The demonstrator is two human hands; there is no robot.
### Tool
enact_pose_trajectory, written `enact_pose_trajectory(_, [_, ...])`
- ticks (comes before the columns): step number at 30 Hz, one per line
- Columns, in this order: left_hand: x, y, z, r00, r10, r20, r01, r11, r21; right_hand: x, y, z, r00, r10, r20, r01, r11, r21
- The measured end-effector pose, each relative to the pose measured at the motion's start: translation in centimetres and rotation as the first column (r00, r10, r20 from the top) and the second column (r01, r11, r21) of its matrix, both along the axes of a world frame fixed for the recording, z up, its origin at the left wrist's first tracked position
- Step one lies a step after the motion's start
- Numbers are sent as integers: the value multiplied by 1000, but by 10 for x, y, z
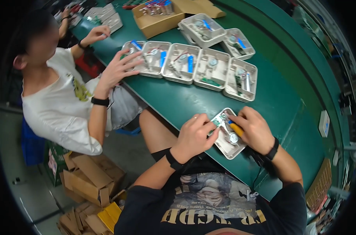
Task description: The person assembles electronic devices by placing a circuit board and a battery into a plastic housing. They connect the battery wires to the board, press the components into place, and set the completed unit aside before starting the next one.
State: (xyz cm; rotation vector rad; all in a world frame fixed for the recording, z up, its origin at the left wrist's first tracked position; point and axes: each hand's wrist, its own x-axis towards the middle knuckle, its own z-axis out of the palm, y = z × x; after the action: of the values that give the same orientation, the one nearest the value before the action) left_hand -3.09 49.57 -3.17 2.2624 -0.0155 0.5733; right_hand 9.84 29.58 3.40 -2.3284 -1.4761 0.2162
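Observation:
On the near edge of the green table, a white plastic housing [229, 152] lies open under my hands. Inside it are a small green circuit board [216, 122], thin wires and a round silver part [233, 138]. My left hand [195, 135] reaches over the housing's left side, fingers closed on the circuit board's edge. In my right hand [255, 127] is a yellow-handled tool [236, 129] with a blue section, angled toward the board. The tool's tip is too small to make out.
Beyond my hands runs a row of similar white housings [213, 85] with blue cells and boards; others are stacked behind. An open cardboard box [156, 27] stands at the back. A co-worker [68, 98] sits at left, hands over the row. Cardboard boxes [90, 178] lie on the floor.

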Motion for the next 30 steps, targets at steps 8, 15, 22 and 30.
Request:
enact_pose_trajectory(8, [-11, 26, 1, 1000, 24, 6, -24, 998, -56, -6, -7, 31, 906, -224, -360, 205, 975, -92])
enact_pose_trajectory(15, [-12, 65, 2, 994, -107, -2, 107, 991, -84, -13, 1, 12, 913, -215, -346, 142, 964, -226])
enact_pose_trajectory(22, [10, 97, 6, 985, -173, 30, 175, 979, -102, -12, -68, 40, 700, -512, -497, 389, 858, -336])
enact_pose_trajectory(30, [69, 15, 25, 957, -284, 58, 256, 921, 294, 96, -246, 43, 601, -681, -418, 704, 699, -125])
